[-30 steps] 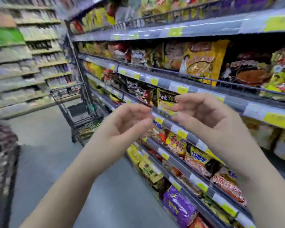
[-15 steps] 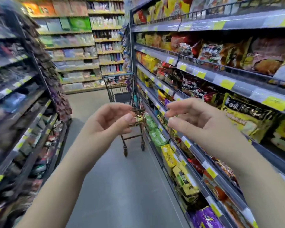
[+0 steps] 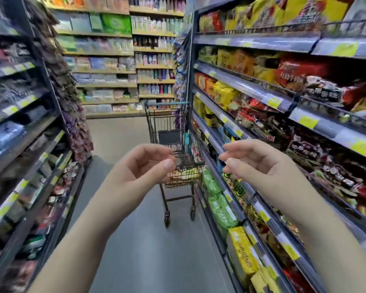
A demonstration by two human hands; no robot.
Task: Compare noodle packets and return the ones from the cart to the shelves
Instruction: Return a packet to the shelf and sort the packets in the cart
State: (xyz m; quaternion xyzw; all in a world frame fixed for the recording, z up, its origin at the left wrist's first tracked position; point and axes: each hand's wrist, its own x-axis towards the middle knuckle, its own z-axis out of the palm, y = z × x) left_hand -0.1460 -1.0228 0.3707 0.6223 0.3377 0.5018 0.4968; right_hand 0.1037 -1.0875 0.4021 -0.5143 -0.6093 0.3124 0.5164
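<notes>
A dark wire shopping cart (image 3: 173, 132) stands a few steps ahead in the aisle, close to the right-hand shelves. In its basket lie noodle packets (image 3: 185, 172), yellow and pale, seen through the wire. My left hand (image 3: 142, 166) is raised in front of the cart with loosely curled fingers and holds nothing. My right hand (image 3: 254, 163) hovers level with it, beside the noodle shelves (image 3: 251, 92), fingers loosely curled and empty too. Neither hand touches the cart or any packet.
Noodle packets in yellow, red, green and black fill the right shelves (image 3: 222, 206). Shelves of dark packaged goods (image 3: 19, 115) line the left side. The grey aisle floor (image 3: 140, 240) runs between them to a far wall of shelves (image 3: 114, 60).
My view has swung left from facing the noodle shelves to looking down the aisle, so the cart is now centred ahead. Both hands keep the same raised, empty pose.
</notes>
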